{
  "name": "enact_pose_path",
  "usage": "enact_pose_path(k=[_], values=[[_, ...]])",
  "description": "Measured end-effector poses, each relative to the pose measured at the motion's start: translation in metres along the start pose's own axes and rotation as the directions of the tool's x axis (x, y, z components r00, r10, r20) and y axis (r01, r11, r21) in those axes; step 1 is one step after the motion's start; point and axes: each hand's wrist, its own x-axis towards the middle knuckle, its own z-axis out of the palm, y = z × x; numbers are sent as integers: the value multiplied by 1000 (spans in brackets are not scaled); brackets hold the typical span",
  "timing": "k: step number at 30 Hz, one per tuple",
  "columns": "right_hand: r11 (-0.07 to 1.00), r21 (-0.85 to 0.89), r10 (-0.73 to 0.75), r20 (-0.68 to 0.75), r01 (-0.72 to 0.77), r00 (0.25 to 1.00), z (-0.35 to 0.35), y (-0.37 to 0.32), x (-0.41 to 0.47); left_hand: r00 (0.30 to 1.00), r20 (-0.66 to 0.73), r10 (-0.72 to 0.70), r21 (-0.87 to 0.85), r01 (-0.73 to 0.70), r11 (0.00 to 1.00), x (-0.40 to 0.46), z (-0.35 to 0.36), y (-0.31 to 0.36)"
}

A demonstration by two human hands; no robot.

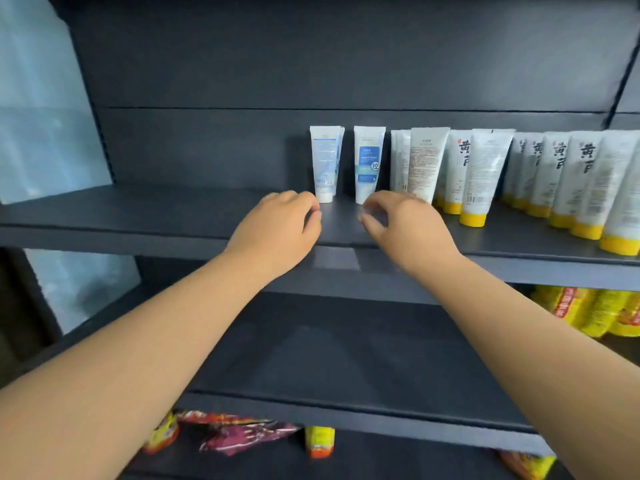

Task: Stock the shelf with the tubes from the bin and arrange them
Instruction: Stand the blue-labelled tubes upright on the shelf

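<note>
1. Two blue-labelled tubes (pixel 325 164) stand cap-down on the shelf (pixel 173 216), left of the yellow-capped tubes (pixel 485 174) – upright, so labels face out.
2. The left hand (pixel 277 230) and right hand (pixel 405 223) hover apart just before them, fingers loosely curled, holding nothing – seemingly poised to straighten the pair.
3. The bin is not in view.

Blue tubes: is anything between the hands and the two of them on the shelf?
Nothing visible. The left hand sits just in front of the left blue tube, the right hand just in front of the right blue tube, with only bare shelf between. The yellow-capped tubes stand off to the right.
</note>
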Motion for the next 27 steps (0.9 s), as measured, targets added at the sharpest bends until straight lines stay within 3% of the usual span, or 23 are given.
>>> enact_pose_path(k=[5,8,12,15,19,21,27], values=[[989,-7,-149,-87,149,985,-8,-18,-63,996,-62,59,68,-55,996,-74,-6,16],[984,52,-159,-146,168,977,4,-24,-94,999,-21,33,115,-30,993,-112,2,13],[987,130,-103,84,91,991,32,-30,-139,995,78,-55,150,43,988,-168,22,3],[981,169,-127,167,98,978,61,-36,-176,979,153,-135,151,112,982,-214,47,-11],[982,186,-44,337,-20,941,111,-40,-230,948,224,-226,99,208,973,-278,86,-39],[979,171,20,467,-113,884,139,-42,-260,908,292,-302,73,294,953,-312,106,-52],[939,21,187,806,-343,562,209,-53,-354,746,481,-461,86,483,871,-415,158,-81]])
